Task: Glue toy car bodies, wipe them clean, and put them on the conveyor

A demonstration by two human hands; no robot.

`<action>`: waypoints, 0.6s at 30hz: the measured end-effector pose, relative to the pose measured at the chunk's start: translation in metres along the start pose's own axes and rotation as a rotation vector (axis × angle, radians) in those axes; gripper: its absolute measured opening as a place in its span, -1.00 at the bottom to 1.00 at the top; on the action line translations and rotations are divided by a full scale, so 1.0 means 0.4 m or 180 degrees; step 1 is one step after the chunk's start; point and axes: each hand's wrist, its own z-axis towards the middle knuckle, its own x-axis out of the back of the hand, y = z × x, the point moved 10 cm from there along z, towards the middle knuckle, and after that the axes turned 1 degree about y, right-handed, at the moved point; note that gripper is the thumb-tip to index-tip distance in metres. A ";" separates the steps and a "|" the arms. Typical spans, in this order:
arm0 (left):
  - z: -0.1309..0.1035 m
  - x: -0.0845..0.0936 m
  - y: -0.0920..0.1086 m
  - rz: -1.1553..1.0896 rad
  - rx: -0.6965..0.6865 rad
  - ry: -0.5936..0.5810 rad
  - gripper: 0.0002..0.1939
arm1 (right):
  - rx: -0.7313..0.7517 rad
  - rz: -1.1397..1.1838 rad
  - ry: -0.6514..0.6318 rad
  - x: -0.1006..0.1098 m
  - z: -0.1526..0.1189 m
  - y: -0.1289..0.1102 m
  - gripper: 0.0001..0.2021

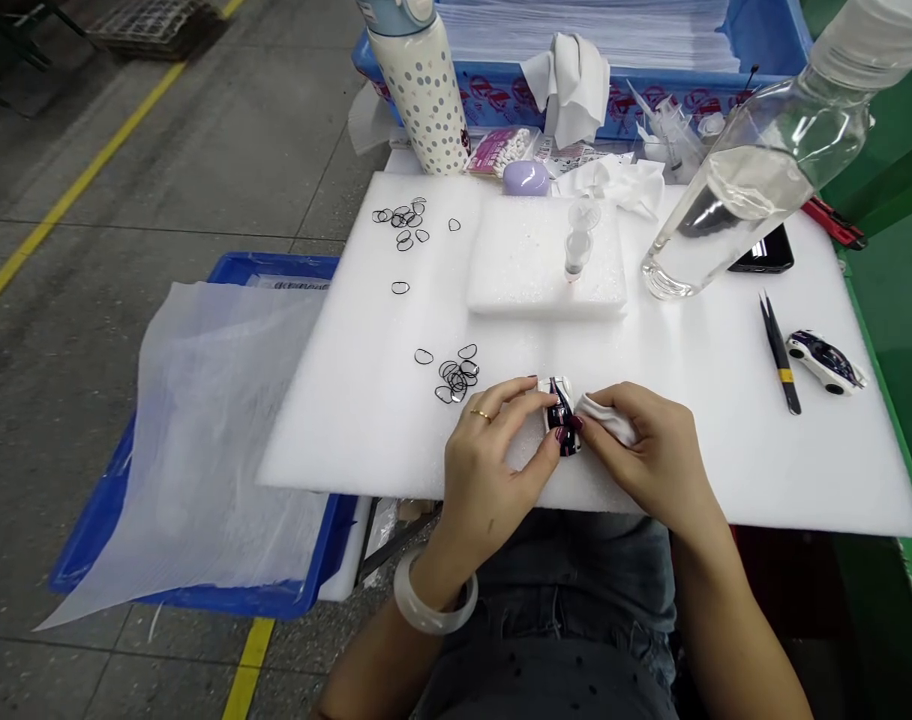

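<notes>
My left hand (501, 455) grips a small toy car body (561, 412), white with dark stripes, near the front edge of the white foam sheet (366, 420). My right hand (643, 445) holds a white cloth (610, 418) bunched in its fingers, and its thumb touches the car body's right side. Thin black rings (456, 380) lie in a loose pile left of my hands, with more black rings (402, 217) farther back. To the right are black tweezers (781, 360) and a second toy car (826, 361).
A foam block (523, 260) bears a small open vial (577, 250). Behind stand a clear bottle (726, 220) of liquid, a dotted flask (426, 100) and a blue bin (493, 95). A blue tray (276, 600) with a translucent sheet (216, 430) sits at the left.
</notes>
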 end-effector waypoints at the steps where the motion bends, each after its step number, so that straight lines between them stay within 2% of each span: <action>1: -0.001 -0.003 -0.002 -0.0003 0.0020 -0.0019 -0.75 | 0.0002 -0.0003 -0.0005 -0.001 0.000 0.000 -0.94; 7: 0.012 0.001 0.000 0.0056 -0.0042 -0.0203 -0.77 | 0.0083 -0.0142 0.0028 -0.002 0.002 -0.003 -0.93; 8: 0.019 -0.006 0.006 0.0067 -0.0161 -0.0415 -0.73 | 0.0098 -0.0122 0.0027 -0.002 0.002 -0.004 -0.92; 10: 0.023 -0.039 0.024 0.0082 -0.0515 -0.1118 -0.57 | 0.0089 0.0016 0.0084 0.006 -0.001 -0.005 -0.92; 12: 0.015 -0.068 0.035 0.0068 -0.0848 -0.1745 -0.43 | 0.0047 0.0141 0.0379 0.034 -0.012 -0.003 -0.88; 13: 0.015 -0.072 0.034 0.0027 -0.0918 -0.1846 -0.42 | 0.0041 0.0139 0.0603 0.053 -0.022 -0.002 -0.86; 14: 0.022 -0.067 0.029 -0.0036 -0.0908 -0.1779 -0.46 | 0.0071 0.0078 0.0845 0.073 -0.036 -0.004 -0.84; 16: 0.039 -0.048 0.015 -0.0188 -0.0814 -0.1392 -0.59 | 0.0296 -0.0191 0.1168 0.093 -0.067 -0.022 -0.85; 18: 0.043 -0.036 0.006 -0.0279 -0.0771 -0.1091 -0.67 | 0.0662 -0.0556 0.1164 0.079 -0.095 -0.052 -0.83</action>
